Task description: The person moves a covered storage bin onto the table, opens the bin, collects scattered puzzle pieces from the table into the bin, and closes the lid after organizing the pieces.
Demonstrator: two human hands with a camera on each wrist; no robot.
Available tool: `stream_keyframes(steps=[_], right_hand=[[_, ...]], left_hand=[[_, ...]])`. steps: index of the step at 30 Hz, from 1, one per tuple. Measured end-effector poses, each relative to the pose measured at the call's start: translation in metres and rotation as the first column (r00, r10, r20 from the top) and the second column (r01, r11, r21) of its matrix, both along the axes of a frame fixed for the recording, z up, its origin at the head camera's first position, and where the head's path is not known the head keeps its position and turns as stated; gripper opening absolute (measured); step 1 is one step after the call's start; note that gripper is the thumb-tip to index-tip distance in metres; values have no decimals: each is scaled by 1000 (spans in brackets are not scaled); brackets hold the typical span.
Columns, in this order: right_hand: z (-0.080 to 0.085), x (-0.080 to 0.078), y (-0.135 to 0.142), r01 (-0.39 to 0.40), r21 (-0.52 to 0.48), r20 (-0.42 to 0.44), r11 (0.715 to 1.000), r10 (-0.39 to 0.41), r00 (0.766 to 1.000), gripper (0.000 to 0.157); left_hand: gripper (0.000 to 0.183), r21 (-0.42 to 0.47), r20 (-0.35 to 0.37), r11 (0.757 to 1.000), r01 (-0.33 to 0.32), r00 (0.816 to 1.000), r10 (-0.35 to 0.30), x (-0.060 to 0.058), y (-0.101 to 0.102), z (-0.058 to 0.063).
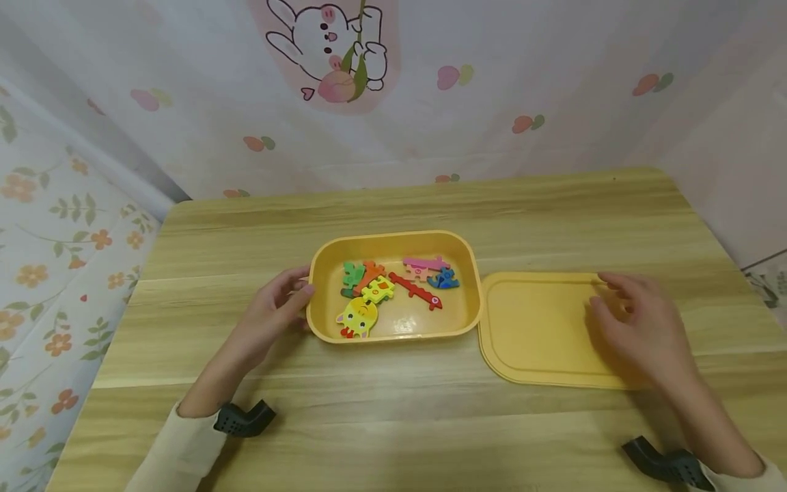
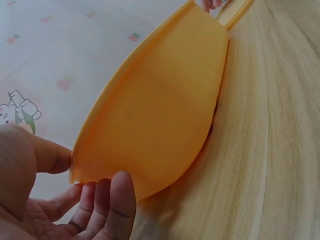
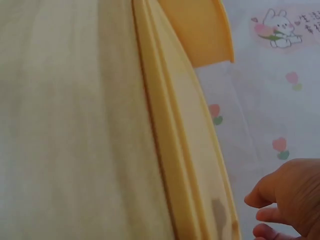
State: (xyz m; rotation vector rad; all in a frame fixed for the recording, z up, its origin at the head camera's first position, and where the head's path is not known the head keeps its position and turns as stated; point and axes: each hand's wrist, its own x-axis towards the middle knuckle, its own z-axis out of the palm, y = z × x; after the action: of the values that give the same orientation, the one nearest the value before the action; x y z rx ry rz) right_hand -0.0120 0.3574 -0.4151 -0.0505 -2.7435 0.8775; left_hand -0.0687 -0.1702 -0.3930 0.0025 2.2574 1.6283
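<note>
A yellow plastic box (image 1: 393,240) stands on the table with its open top up. My left hand (image 1: 270,314) grips its left end; in the left wrist view the thumb is at the rim and the fingertips lie against the outer wall (image 2: 155,110). Inside lie small puzzle pieces: a yellow animal head (image 1: 359,316), a yellow patterned piece (image 1: 378,290), a long red piece (image 1: 417,291), and green (image 1: 353,275), orange (image 1: 371,275), pink (image 1: 424,264) and blue (image 1: 444,278) ones. Above the right part of a flat yellow lid (image 1: 535,328), my right hand (image 1: 645,328) hovers with relaxed fingers, holding nothing.
The lid lies flat against the box's right side. Beneath them is a wood-grain table (image 1: 381,424). A white curtain (image 1: 467,137) with a rabbit and fruit print hangs behind its back edge, and a flowered cloth (image 1: 61,294) hangs at the left.
</note>
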Motion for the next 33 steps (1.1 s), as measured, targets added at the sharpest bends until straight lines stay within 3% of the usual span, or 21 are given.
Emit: stream_keyframes(steps=[6,12,16,22,33], right_hand=[[-5,12,8,79,65,54,995,-83,995,47],[-6,22,21,176,97,135,980,-188,973,55],[-9,30,32,169,106,183,980,-187,965,58],[-12,34,36,160,124,164,979,-179,970,47],[-3,33,38,204,161,201,966,-235,951,44]], left_hand=[[53,46,-5,999,-13,1000,13,3,-2,-1],[56,139,36,990,-14,999,9,2,-5,-1],[58,197,77,980,-26,997,11,1,-6,-1],[60,229,110,973,-42,994,17,0,-8,-2],[60,252,108,967,-34,994,7,-3,-5,-5]])
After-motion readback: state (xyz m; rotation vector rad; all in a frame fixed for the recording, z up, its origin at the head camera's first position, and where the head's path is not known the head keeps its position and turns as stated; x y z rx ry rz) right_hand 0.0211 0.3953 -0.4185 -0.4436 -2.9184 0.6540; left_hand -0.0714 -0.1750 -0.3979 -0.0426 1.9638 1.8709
